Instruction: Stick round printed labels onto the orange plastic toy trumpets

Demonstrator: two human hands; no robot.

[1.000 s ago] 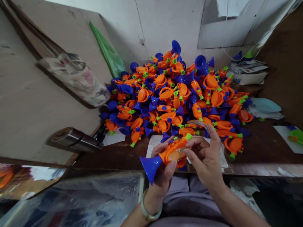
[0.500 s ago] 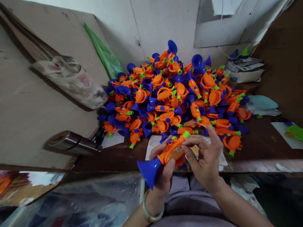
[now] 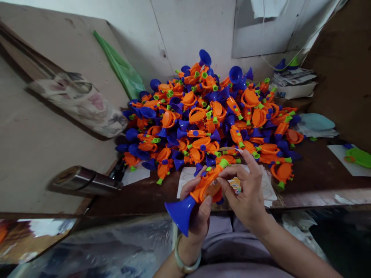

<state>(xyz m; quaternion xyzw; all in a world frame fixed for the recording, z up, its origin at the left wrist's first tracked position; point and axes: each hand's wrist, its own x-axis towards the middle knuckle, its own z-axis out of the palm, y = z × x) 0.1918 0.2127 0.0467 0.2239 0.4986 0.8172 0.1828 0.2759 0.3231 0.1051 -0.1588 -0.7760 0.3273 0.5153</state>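
My left hand is wrapped round an orange toy trumpet with a blue bell and a lime-green mouthpiece. The bell points down to the left and the mouthpiece up to the right. My right hand pinches thumb and forefinger at the trumpet's right side; whatever is between those fingertips is too small to make out. A thin, pale curved strip shows by its raised fingers. Sticker sheets lie on the table just beyond both hands. Behind them rises a large heap of similar trumpets.
A steel flask lies at the left on the brown table. A floral bag and a green bag hang on the left. Stacked papers, a light-blue item and a green piece are at the right.
The view has shifted slightly, so the heap appears a little further left. Both hands keep nearly the same pose at the trumpet.
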